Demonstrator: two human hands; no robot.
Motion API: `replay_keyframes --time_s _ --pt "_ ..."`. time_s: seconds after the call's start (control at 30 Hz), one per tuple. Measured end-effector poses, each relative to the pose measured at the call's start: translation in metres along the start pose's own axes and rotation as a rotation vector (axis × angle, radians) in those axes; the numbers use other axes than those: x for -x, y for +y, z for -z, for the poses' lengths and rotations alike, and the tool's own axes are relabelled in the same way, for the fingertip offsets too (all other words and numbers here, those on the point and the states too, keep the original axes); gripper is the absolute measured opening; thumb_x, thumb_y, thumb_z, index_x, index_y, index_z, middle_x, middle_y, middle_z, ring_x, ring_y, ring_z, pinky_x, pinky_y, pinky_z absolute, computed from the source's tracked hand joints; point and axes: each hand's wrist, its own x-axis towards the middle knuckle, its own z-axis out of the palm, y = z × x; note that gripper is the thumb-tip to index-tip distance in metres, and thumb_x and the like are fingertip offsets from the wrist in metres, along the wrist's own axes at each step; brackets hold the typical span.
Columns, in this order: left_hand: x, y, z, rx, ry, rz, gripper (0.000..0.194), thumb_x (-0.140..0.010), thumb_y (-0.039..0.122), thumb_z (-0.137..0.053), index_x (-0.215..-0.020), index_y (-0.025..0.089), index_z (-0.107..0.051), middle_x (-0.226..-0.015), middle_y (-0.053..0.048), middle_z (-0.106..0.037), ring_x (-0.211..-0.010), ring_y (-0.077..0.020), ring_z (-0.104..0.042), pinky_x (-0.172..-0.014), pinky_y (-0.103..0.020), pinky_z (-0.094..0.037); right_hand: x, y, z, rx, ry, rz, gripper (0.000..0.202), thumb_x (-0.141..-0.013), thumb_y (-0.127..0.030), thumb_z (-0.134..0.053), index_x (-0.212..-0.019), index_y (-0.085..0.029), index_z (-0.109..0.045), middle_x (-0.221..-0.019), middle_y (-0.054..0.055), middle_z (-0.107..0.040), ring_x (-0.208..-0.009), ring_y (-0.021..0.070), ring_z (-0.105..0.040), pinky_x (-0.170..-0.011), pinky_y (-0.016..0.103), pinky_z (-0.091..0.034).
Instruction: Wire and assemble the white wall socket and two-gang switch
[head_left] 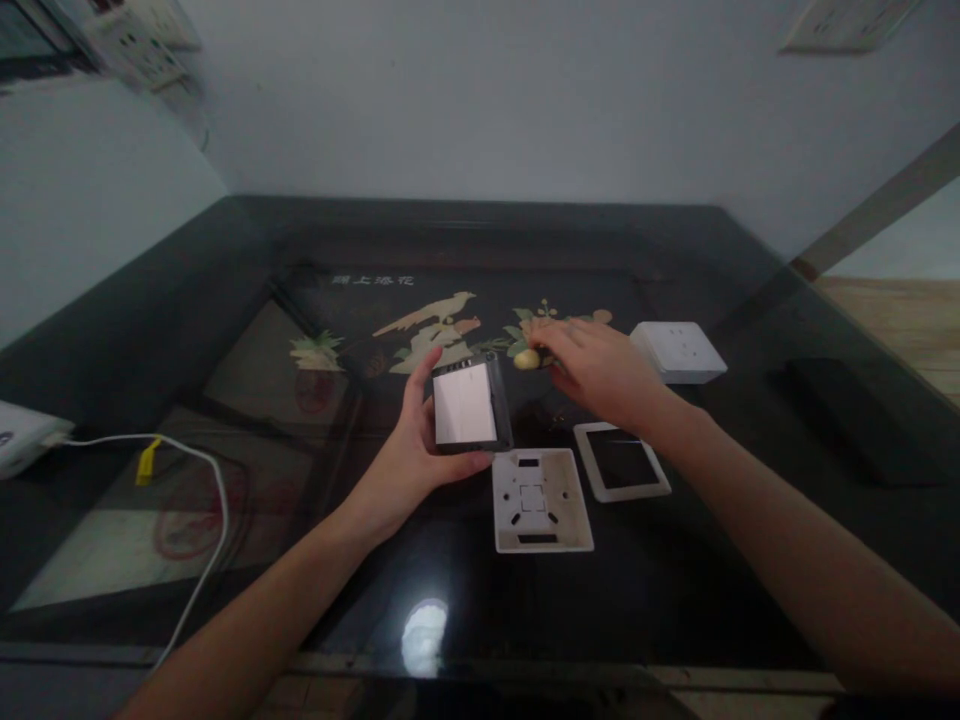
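Note:
My left hand is wrapped round a square switch module with a white face and a dark edge, tilted above the table. To its right, my right hand hovers with fingers pinched together; whatever they hold is too small to make out. Below the module lies a white wall-mount box, open side up, with slots in its base. A white square frame rests beside the box, under my right forearm. Small specks, perhaps screws, show on the glass between my hands.
Behind my right wrist sits a white socket block. A long dark object lies at the right. On the left, a white cable with a yellow tag runs from a white device. The dark glass table meets the wall.

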Motion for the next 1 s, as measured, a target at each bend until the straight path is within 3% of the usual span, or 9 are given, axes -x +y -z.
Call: replay_keyframes --time_s 0.07,0.1,0.17,0.3,0.43,0.5,0.63,0.8,1.0 --pt "0.002 -0.004 -0.001 -0.088 -0.034 -0.013 0.119 -0.059 0.016 -0.087 -0.152 0.036 -0.015 -0.121 -0.005 -0.062 -0.115 -0.0284 -0.063 -0.1 -0.046 -0.054 0.025 0.0 0.018 -0.025 0.174 -0.086 0.022 -0.086 -0.011 -0.057 -0.107 -0.018 -0.056 -0.106 0.012 -0.067 -0.103 0.0294 -0.064 -0.086 0.046 -0.052" --pt "0.003 -0.005 -0.002 -0.124 -0.058 -0.019 0.118 -0.06 0.016 -0.087 -0.152 0.036 -0.016 -0.121 -0.006 -0.062 -0.115 -0.029 -0.063 -0.099 -0.046 -0.055 0.037 -0.003 0.025 -0.149 0.369 -0.177 0.024 -0.081 -0.013 -0.066 -0.102 -0.021 -0.057 -0.1 0.008 -0.066 -0.094 0.0266 -0.066 -0.081 0.043 -0.055" --pt "0.007 -0.006 -0.003 -0.155 -0.114 0.0 0.117 -0.061 0.014 -0.086 -0.151 0.038 -0.016 -0.125 -0.006 -0.059 -0.115 -0.0295 -0.062 -0.093 -0.045 -0.059 0.061 -0.013 0.034 -0.253 0.531 -0.266 0.032 -0.084 -0.019 -0.068 -0.112 -0.025 -0.054 -0.104 0.006 -0.063 -0.091 0.0228 -0.068 -0.077 0.04 -0.057" --pt "0.016 -0.004 -0.008 -0.142 -0.206 0.117 0.116 -0.064 0.007 -0.08 -0.15 0.046 -0.014 -0.129 -0.004 -0.056 -0.109 -0.0259 -0.065 -0.082 -0.038 -0.064 0.089 -0.033 0.032 -0.788 0.851 -0.552 0.048 -0.075 -0.014 -0.077 -0.115 -0.034 -0.058 -0.092 0.0 -0.067 -0.085 0.0203 -0.07 -0.079 0.039 -0.059" --pt "0.022 -0.002 -0.012 -0.143 -0.247 0.2 0.118 -0.069 0.005 -0.076 -0.152 0.048 -0.005 -0.124 -0.004 -0.06 -0.102 -0.0233 -0.068 -0.08 -0.038 -0.064 0.096 -0.036 0.02 -1.073 0.863 -0.695 0.045 -0.077 -0.012 -0.073 -0.113 -0.036 -0.06 -0.087 -0.003 -0.069 -0.083 0.0173 -0.069 -0.07 0.033 -0.06" --pt "0.022 -0.002 -0.013 -0.187 -0.228 0.186 0.115 -0.067 0.007 -0.078 -0.151 0.044 -0.01 -0.127 -0.005 -0.058 -0.106 -0.0243 -0.066 -0.084 -0.038 -0.063 0.097 -0.035 0.016 -1.123 0.86 -0.712 0.041 -0.077 -0.011 -0.072 -0.108 -0.035 -0.061 -0.084 -0.004 -0.07 -0.082 0.016 -0.069 -0.067 0.03 -0.06" --pt "0.02 -0.005 -0.01 -0.471 -0.114 0.009 0.094 -0.063 0.019 -0.087 -0.138 0.033 -0.032 -0.126 -0.006 -0.055 -0.114 -0.0275 -0.061 -0.096 -0.045 -0.056 0.097 -0.035 0.014 -1.204 0.879 -0.724 0.034 -0.074 -0.015 -0.076 -0.101 -0.031 -0.062 -0.08 -0.006 -0.072 -0.076 0.0146 -0.069 -0.064 0.028 -0.061" --pt "0.022 -0.008 -0.009 -0.948 -0.136 -0.323 0.093 -0.061 0.031 -0.089 -0.136 0.024 -0.035 -0.136 -0.014 -0.044 -0.129 -0.0342 -0.047 -0.108 -0.053 -0.045 0.098 -0.032 0.019 -1.157 0.931 -0.704 0.036 -0.07 -0.01 -0.078 -0.098 -0.03 -0.065 -0.076 -0.005 -0.072 -0.072 0.0144 -0.069 -0.062 0.025 -0.061" --pt "0.03 -0.011 -0.021 -1.129 -0.238 -0.325 0.093 -0.065 0.036 -0.087 -0.138 0.02 -0.033 -0.135 -0.016 -0.046 -0.127 -0.0332 -0.05 -0.108 -0.052 -0.047 0.11 -0.031 0.022 -1.022 0.961 -0.677 0.049 -0.065 -0.005 -0.081 -0.102 -0.033 -0.067 -0.076 -0.006 -0.07 -0.066 0.0138 -0.065 -0.063 0.027 -0.061"
